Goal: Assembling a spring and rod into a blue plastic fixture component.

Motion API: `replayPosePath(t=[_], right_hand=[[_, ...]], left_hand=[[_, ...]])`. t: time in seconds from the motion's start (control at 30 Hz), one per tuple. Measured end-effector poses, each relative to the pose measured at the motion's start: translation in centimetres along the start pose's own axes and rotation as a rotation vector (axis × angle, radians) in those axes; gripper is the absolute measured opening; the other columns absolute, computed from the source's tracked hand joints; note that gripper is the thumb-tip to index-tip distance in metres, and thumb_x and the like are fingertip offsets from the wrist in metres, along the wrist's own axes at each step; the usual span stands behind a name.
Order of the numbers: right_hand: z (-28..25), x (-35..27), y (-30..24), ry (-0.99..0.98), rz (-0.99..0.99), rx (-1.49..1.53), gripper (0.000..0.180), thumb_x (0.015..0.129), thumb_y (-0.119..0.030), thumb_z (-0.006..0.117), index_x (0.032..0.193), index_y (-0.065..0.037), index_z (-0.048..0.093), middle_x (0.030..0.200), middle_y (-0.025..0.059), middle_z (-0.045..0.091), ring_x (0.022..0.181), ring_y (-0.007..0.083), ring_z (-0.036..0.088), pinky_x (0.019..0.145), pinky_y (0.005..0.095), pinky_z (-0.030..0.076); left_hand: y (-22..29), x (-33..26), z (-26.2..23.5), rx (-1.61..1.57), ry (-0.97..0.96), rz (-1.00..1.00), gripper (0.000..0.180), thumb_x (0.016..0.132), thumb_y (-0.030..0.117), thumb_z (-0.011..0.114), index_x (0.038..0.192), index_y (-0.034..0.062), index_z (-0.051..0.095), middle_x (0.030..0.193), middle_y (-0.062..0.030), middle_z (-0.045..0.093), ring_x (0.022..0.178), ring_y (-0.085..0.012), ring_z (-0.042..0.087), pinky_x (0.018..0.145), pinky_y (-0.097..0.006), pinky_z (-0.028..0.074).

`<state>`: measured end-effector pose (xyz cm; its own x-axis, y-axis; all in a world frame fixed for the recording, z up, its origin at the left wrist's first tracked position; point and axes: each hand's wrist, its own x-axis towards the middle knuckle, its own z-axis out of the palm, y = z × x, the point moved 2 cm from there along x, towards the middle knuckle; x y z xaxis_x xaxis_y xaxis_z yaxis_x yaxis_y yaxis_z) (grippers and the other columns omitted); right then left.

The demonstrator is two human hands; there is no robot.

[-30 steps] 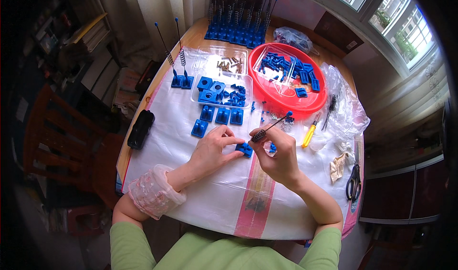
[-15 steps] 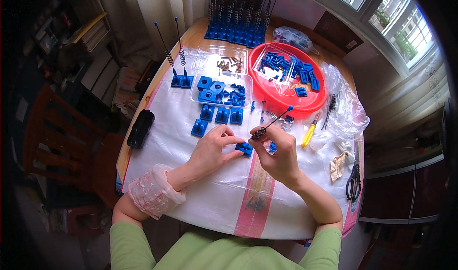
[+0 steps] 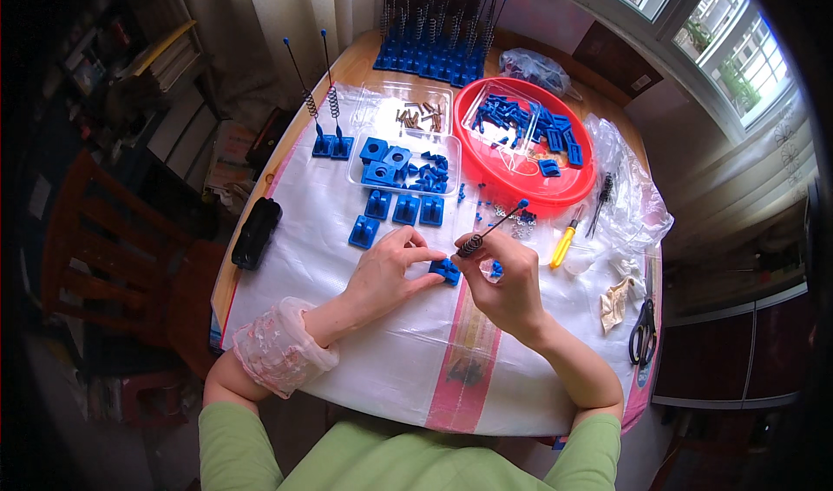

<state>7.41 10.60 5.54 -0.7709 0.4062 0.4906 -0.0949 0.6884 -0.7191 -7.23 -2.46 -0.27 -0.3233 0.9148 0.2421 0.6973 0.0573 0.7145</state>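
Observation:
My left hand (image 3: 382, 278) has its thumb and forefinger closed on a small blue plastic base (image 3: 445, 271) resting on the table. In the fingers of my right hand (image 3: 508, 287) is a black spring rod (image 3: 469, 245), a thin rod with a coil low down and a blue tip. It slants up and to the right, and its lower end is hidden by my fingertips, right beside the base. Several matching blue bases (image 3: 405, 209) lie beyond my left hand. Further left, two finished-looking spring rods (image 3: 335, 102) stand upright in blue bases.
Clear tubs hold blue parts (image 3: 379, 173) and brass-coloured pins (image 3: 419, 115). A red basin (image 3: 568, 187) carries more blue pieces. At the right lie a yellow-handled screwdriver (image 3: 564, 245), plastic bags and black scissors (image 3: 643, 333). A black case (image 3: 257, 234) sits left; many assembled rods (image 3: 429, 57) stand behind.
The blue tip of the spring rod has dipped slightly down and to the left. Both hands keep almost the same place and grip.

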Motion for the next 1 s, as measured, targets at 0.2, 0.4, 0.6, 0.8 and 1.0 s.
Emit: replayPosePath(t=[0.2,0.4,0.6,0.8,1.0], right_hand=[[-0.04,-0.01,-0.03,-0.007,-0.003,-0.006,0.016,0.084,0.005,0.077,0.095,0.003,0.067,0.083,0.0131,0.068,0.072,0.0251,0.071,0.064,0.0353,0.054],[-0.15,-0.01,-0.29,-0.018,-0.015,-0.004,0.015,0.083,0.006,0.077,0.094,0.003,0.067,0.084,0.0135,0.068,0.073,0.0271,0.071,0.065,0.0358,0.054],[-0.12,0.14,-0.21,-0.021,-0.040,-0.019,0.016,0.083,0.007,0.078,0.093,0.003,0.066,0.083,0.0131,0.068,0.071,0.0249,0.071,0.064,0.0349,0.054],[-0.12,0.08,0.03,-0.035,0.008,-0.024,0.020,0.079,0.006,0.081,0.097,0.003,0.074,0.086,0.0128,0.075,0.072,0.0217,0.075,0.067,0.0318,0.057],[-0.02,0.08,0.40,-0.041,0.012,-0.015,0.019,0.079,0.006,0.081,0.096,0.003,0.074,0.086,0.0131,0.076,0.072,0.0219,0.075,0.067,0.0316,0.057]], left_hand=[[0.00,-0.02,-0.02,-0.006,0.004,0.005,0.035,0.080,0.019,0.090,0.112,0.0093,0.080,0.104,-0.0074,0.065,0.096,-0.0231,0.066,0.085,-0.036,0.056],[-0.14,-0.07,0.06,-0.012,0.004,-0.001,0.035,0.080,0.019,0.090,0.113,0.0101,0.080,0.104,-0.0075,0.065,0.097,-0.0232,0.066,0.085,-0.036,0.055],[-0.12,-0.05,0.10,-0.004,0.000,-0.003,0.034,0.080,0.018,0.089,0.112,0.0106,0.080,0.104,-0.0076,0.065,0.097,-0.0236,0.066,0.085,-0.036,0.055],[-0.09,-0.07,0.00,-0.004,0.002,0.000,0.034,0.081,0.018,0.089,0.113,0.0108,0.080,0.103,-0.0076,0.065,0.097,-0.0236,0.066,0.086,-0.036,0.055],[-0.07,-0.10,0.04,-0.003,0.001,-0.004,0.033,0.081,0.019,0.089,0.112,0.0108,0.081,0.104,-0.0075,0.065,0.097,-0.0237,0.066,0.086,-0.036,0.055]])
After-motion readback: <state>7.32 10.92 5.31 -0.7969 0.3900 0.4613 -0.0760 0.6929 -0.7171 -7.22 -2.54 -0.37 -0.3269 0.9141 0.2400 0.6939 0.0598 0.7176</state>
